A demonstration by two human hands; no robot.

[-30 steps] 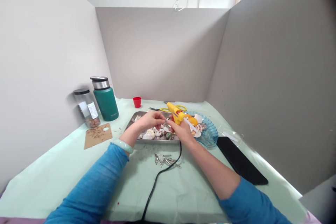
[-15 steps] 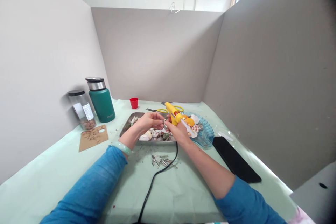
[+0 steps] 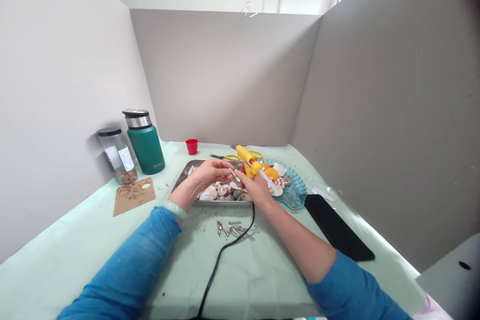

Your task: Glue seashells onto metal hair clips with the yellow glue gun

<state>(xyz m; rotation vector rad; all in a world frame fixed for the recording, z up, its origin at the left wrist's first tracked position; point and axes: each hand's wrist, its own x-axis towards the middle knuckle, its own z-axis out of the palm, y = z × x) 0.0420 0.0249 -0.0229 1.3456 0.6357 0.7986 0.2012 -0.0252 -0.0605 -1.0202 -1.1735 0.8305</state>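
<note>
A yellow glue gun [image 3: 246, 160] is held in my right hand [image 3: 258, 187], its back end with a clear glue stick pointing down to the right. Between the fingertips of my left hand [image 3: 213, 172] is a small silvery metal clip [image 3: 233, 175], which my right fingertips also touch. Both hands are over a metal tray [image 3: 225, 203] of shells and stones. More metal clips [image 3: 234, 230] lie in a loose pile on the cloth in front of the tray, beside the gun's black cord [image 3: 221, 255].
Right of the tray are a blue glass dish [image 3: 299, 190] with shells and a black flat object [image 3: 339, 227]. Yellow-handled scissors [image 3: 232, 157] and a red cup [image 3: 192, 147] lie behind. A green bottle [image 3: 145, 147], a jar [image 3: 118, 157] and a brown card [image 3: 129, 197] occupy the left.
The small clip between my fingertips has turned and now shows more of its length. My left fingers have shifted slightly, while the glue gun stays nearly where it was.
</note>
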